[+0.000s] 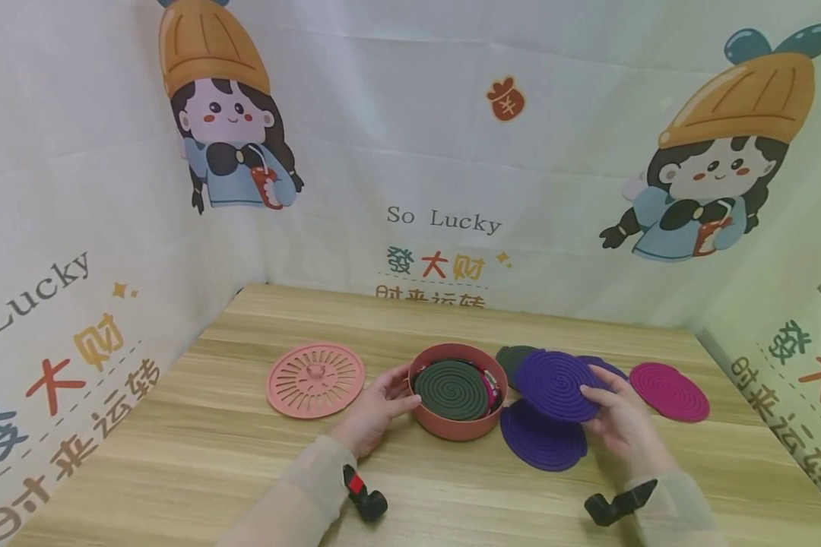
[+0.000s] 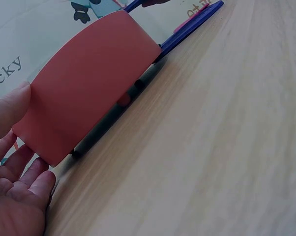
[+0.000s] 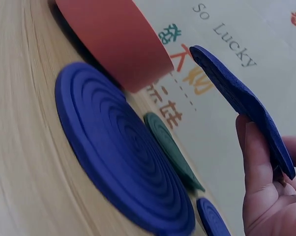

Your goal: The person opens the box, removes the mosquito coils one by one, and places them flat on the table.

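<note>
My left hand (image 1: 376, 410) grips the left side of a round red mosquito-coil box (image 1: 454, 430), thumb against the near wall. Inside the open box lies a dark green mosquito coil (image 1: 451, 389), with a bit of magenta showing at its right edge. To the right of the box, my right hand (image 1: 619, 418) pinches a purple mosquito coil (image 1: 554, 380) by its right edge; in the right wrist view that coil is tilted and off the table. Below it another purple coil (image 3: 123, 147) lies flat on the wood.
A pink slotted lid (image 1: 301, 391) with a central knob lies left of the box. Behind the held coil are a green coil (image 1: 509, 358) and a further purple coil (image 1: 605, 366). Magenta coils (image 1: 670, 391) lie at the right. A printed cloth (image 1: 356, 137) hangs behind the table.
</note>
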### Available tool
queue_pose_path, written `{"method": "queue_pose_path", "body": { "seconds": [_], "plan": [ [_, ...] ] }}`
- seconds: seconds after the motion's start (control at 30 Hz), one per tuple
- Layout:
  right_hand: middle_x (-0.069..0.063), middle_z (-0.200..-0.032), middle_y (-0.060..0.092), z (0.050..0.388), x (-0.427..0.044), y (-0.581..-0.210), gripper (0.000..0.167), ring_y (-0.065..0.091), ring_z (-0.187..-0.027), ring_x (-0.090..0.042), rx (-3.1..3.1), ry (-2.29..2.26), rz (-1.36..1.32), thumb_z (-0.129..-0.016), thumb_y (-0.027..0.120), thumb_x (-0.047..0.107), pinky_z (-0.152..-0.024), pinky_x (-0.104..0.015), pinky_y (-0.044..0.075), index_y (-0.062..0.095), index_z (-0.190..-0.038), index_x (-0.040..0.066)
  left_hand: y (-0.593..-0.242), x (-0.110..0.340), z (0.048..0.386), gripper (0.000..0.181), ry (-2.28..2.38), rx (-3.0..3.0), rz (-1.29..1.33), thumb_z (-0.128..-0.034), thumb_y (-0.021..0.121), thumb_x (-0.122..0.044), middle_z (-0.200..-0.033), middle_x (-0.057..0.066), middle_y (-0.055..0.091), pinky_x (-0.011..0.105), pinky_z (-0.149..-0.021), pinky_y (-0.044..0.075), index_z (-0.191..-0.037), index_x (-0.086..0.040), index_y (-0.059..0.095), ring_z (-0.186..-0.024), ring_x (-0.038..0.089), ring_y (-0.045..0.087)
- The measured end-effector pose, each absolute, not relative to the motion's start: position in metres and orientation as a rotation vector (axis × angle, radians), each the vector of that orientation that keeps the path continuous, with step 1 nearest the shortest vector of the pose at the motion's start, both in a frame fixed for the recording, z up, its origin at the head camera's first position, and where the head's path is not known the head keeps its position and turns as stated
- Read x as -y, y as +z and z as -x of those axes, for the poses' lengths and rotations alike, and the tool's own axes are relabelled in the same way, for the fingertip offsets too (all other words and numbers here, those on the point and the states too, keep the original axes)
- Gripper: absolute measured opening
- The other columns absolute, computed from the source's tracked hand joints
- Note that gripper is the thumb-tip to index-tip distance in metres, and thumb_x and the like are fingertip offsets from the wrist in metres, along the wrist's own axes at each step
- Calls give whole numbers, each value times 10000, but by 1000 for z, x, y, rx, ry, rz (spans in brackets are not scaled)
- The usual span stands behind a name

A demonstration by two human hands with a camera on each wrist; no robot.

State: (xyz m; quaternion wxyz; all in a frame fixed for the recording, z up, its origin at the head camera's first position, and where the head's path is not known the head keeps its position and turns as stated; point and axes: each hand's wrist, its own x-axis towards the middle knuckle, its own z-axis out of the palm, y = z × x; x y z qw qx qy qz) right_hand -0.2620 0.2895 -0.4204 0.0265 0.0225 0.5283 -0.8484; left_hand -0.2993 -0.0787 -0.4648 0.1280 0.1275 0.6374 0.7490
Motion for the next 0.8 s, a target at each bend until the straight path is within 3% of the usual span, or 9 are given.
{"method": "queue_pose_path", "body": {
  "seconds": [0.37, 0.8],
  "plan": [
    [30, -946, 672, 248, -321, -433, 364, 664, -750, -89, -1596, -2658, -24, -962, 462, -66, -638, -234, 561, 635, -1048, 242, -464, 79, 299, 630, 2177, -1848, -379, -929, 623, -58, -1522, 165, 328, 484, -1130, 250, -1486, -58, 329, -1414, 310, 265],
    [6, -925, 684, 237, -359, -446, 403, 665, -760, -108, -1523, -2649, 104, -977, 413, -76, -624, -239, 563, 695, -1038, 206, -465, 79, 300, 646, 2182, -1832, -369, -922, 640, -77, -1520, 167, 328, 487, -1128, 252, -1488, -68, 329, -1413, 313, 267]
  ]
}}
